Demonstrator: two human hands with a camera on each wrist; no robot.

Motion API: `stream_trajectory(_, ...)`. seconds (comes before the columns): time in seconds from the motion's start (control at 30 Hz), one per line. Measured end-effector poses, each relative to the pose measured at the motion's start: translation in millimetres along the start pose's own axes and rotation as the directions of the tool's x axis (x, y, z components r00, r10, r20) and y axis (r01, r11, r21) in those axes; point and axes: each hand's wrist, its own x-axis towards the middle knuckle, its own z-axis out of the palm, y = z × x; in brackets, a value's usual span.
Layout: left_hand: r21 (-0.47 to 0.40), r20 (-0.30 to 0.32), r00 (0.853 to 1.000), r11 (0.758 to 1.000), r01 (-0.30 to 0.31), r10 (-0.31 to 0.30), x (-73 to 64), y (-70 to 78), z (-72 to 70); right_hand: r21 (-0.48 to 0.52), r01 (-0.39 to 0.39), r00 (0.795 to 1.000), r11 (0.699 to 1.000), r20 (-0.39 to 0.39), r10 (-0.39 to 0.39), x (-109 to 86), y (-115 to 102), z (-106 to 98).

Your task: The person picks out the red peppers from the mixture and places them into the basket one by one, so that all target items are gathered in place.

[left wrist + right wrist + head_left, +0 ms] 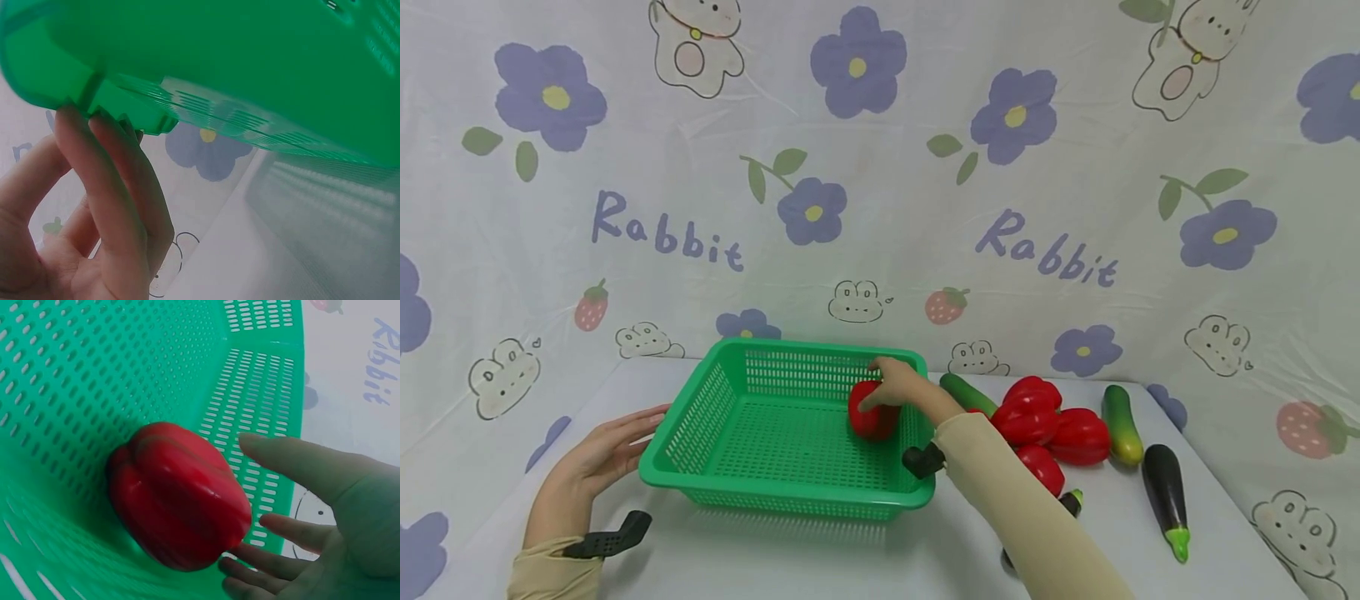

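A green plastic basket (pixel 775 497) with slotted walls stands on the white table. One red bell pepper (pixel 178 497) lies inside it, near the right end. My right hand (pixel 901 388) reaches over the basket beside that pepper. In the right wrist view its thumb and fingers are spread; the thumb is apart from the pepper, and whether a fingertip touches it I cannot tell. At the basket's left side is my left hand (pixel 601 458), its fingertips against the underside of the rim in the left wrist view, fingers slightly bent and not gripping.
Right of the basket lie several red bell peppers (pixel 1078 437), a green cucumber (pixel 964 393), a yellow-ended cucumber (pixel 1122 427) and a dark eggplant (pixel 1163 492). Another eggplant (pixel 1071 502) is partly behind my right sleeve. A patterned cloth (pixel 880 208) hangs behind the table.
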Motion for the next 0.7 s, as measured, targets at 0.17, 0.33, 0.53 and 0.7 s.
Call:
stream_trajectory(0.17,0.006,-0.002,1.0,1.0,0.0,0.0,-1.2,0.2,0.5,0.031,0.03,0.999,0.999,-0.016,-0.03,-2.7,0,-2)
stream_trajectory(0.33,0.002,0.001,1.0,1.0,0.002,-0.002,-2.0,0.2,1.0,0.029,0.054,0.998,0.998,-0.036,-0.053,-6.1,-1,-4)
stream_trajectory(0.53,0.004,-0.011,1.0,1.0,0.007,-0.006,-2.5,0.8,1.4,0.032,0.082,0.995,0.996,-0.059,-0.08,-9.5,-1,-6)
stream_trajectory(0.7,-0.009,-0.008,1.0,1.0,0.007,-0.007,-2.0,1.2,1.9,0.085,0.087,0.993,0.993,-0.093,-0.079,-14.8,1,-8)
